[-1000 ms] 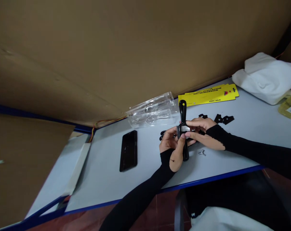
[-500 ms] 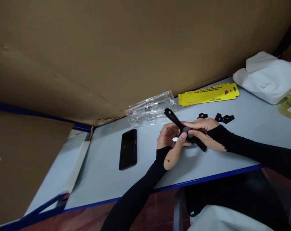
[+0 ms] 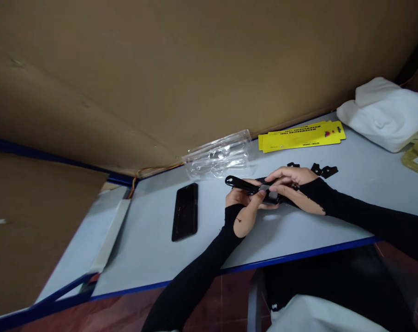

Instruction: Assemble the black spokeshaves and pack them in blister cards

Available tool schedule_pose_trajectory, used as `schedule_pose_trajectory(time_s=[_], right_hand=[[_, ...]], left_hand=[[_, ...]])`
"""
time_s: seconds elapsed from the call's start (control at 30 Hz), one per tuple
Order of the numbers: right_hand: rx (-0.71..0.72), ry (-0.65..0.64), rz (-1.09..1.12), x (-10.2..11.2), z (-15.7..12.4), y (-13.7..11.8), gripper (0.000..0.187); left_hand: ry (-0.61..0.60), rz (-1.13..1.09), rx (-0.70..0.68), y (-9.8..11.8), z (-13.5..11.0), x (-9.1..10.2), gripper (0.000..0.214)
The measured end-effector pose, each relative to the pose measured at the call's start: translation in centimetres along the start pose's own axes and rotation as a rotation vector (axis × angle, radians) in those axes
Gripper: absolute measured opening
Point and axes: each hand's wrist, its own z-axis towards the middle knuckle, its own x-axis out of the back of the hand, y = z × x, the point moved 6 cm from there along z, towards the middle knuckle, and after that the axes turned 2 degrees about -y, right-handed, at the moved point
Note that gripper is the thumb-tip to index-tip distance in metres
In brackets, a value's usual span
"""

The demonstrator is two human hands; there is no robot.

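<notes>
Between both hands, just above the table, is a black spokeshave (image 3: 241,183) with a long handle that has a hole at its end. My left hand (image 3: 245,200) is closed around its left part, thumb pressed on a grey metal piece (image 3: 264,188) at the middle. From the other side my right hand (image 3: 290,180) grips the tool, its thumb and fingers near that metal piece. Much of the right handle is hidden by my fingers. Small black metal parts (image 3: 329,171) lie behind my right wrist, and another black part (image 3: 293,164) sits just beyond my right fingers.
A black phone (image 3: 185,212) lies left of my hands on the grey table (image 3: 140,240). Clear plastic packaging (image 3: 217,157) and yellow cards (image 3: 302,137) lie along the back wall. At the right are a white cloth bundle (image 3: 385,113) and a yellowish packet (image 3: 416,154).
The spokeshave has turned in my hands, so its left handle now points more to the left and lies flatter. My fingers have shifted slightly around it.
</notes>
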Motion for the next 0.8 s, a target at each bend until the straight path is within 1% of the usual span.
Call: schedule_pose_trajectory(time_s=[0.17, 0.33, 0.43, 0.5, 0.67, 0.8], right_hand=[[0.019, 0.002, -0.13, 0.8, 0.1, 0.3, 0.029], [0.004, 0.036, -0.043, 0.1, 0.3, 1.5, 0.036], [0.021, 0.082, -0.051, 0.1, 0.2, 1.4, 0.031], [0.024, 0.101, -0.072, 0.3, 0.1, 1.0, 0.028], [0.029, 0.06, -0.085, 0.6, -0.2, 0.0, 0.03], [-0.003, 0.053, -0.051, 0.6, -0.4, 0.2, 0.034]], left_hand=[[0.063, -0.059, -0.056, -0.4, 0.2, 0.7, 0.047], [0.053, -0.026, -0.087, -0.4, 0.0, 0.6, 0.043], [0.078, -0.005, -0.111, -0.1, -0.1, 0.6, 0.043], [0.078, 0.015, -0.093, 0.1, -0.2, 0.4, 0.043], [0.076, 0.037, -0.021, 0.5, -0.5, -0.1, 0.041], [0.096, 0.027, 0.013, 0.6, -0.7, -0.1, 0.037]])
